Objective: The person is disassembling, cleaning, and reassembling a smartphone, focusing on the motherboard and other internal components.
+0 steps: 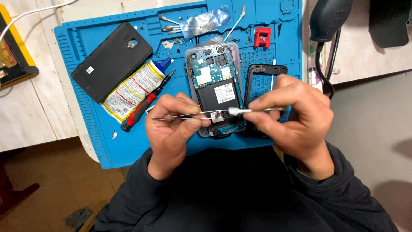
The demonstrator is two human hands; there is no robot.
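Note:
An opened smartphone lies on a blue repair mat, its circuit board and black battery exposed. My left hand grips thin metal tweezers whose tips hold a small part at the phone's lower end. My right hand pinches a cotton swab, and its white tip touches that small part. A black phone frame lies just right of the phone, partly under my right hand.
A black back cover, a glue tube and a red-handled screwdriver lie left on the mat. Used swabs and a clear bag sit at the back, with a red part. A black lamp arm stands right.

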